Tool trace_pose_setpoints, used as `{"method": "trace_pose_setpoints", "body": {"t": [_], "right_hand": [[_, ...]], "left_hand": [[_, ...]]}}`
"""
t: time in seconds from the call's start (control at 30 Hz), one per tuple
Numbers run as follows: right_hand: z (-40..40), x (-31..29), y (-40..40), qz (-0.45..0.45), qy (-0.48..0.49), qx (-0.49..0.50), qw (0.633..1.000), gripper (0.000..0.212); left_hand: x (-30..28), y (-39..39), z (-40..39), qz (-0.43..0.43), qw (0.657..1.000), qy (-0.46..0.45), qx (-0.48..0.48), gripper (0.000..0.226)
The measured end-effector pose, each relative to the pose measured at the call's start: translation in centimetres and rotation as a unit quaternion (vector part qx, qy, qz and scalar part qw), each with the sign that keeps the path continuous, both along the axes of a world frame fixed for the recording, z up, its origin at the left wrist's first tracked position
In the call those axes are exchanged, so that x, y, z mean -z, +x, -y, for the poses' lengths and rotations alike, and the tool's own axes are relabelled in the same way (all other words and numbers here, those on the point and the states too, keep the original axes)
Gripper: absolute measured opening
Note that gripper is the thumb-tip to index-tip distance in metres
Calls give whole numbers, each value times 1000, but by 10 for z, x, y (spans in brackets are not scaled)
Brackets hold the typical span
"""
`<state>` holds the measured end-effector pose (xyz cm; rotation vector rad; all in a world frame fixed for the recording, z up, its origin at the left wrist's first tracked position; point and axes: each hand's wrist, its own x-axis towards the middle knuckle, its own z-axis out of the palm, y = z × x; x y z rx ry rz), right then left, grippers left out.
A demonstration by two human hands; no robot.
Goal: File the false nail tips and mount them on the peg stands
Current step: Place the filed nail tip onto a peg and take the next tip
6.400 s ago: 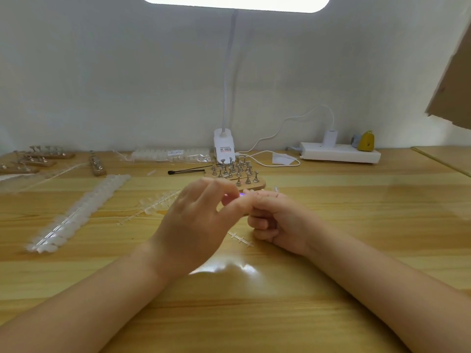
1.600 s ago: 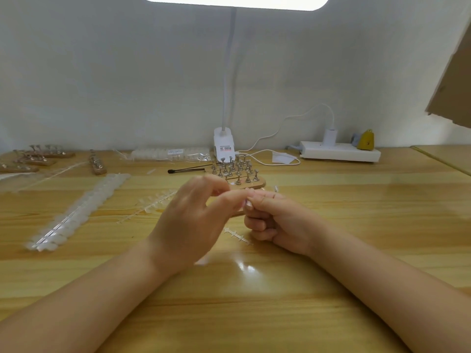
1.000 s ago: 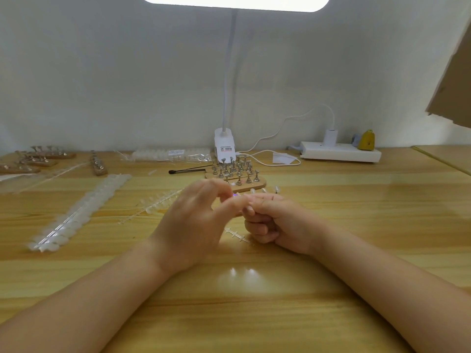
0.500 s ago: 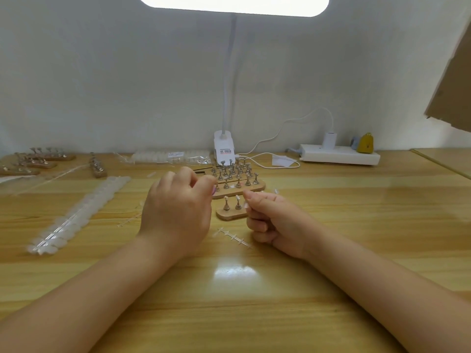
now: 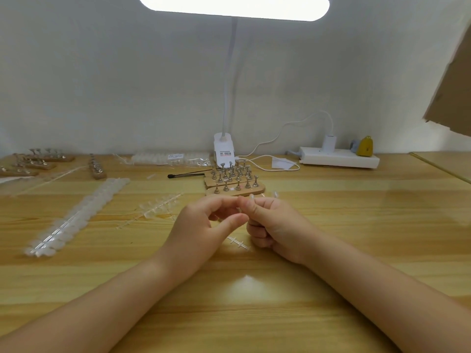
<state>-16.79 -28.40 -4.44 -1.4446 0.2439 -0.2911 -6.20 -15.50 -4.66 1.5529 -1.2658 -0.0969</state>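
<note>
Both forearms reach in over the wooden table (image 5: 356, 225) and the hands meet just in front of the peg stands (image 5: 234, 182). The left hand (image 5: 201, 230) is loosely curled, thumb stretched toward the right hand; whether its grip holds anything I cannot tell. The right hand (image 5: 275, 225) is fisted, its grip narrow, pinching a small clear nail tip (image 5: 251, 197) at the fingertips. A bare plastic strip (image 5: 238, 242) lies under the hands. Left of the stands lies a long strip of nail tips (image 5: 76, 215); behind them stand a lamp clamp (image 5: 224, 151) and a power strip (image 5: 339, 159) against the white wall.
</note>
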Motion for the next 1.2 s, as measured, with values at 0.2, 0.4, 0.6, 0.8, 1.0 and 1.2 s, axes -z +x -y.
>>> {"method": "trace_pose_setpoints", "body": {"t": [0.2, 0.4, 0.6, 0.8, 1.0, 1.2], "right_hand": [[-3, 4, 2, -3, -34, 44, 998, 62], [-1, 2, -1, 33, 34, 94, 994, 28], [7, -1, -3, 30, -30, 179, 983, 49], [9, 5, -4, -4, -272, 255, 928, 40], [8, 13, 0, -107, -504, 258, 817, 16], [8, 11, 6, -147, -542, 255, 787, 29]], "left_hand": [[2, 2, 0, 20, 1000, 9, -9, 18], [4, 10, 1, 77, 992, 42, -88, 17], [3, 14, 1, 143, 964, 118, -189, 25], [9, 15, 6, 147, 959, 173, -172, 19], [9, 17, 6, 115, 969, 154, -154, 13], [10, 18, 7, 95, 972, 146, -160, 13]]}}
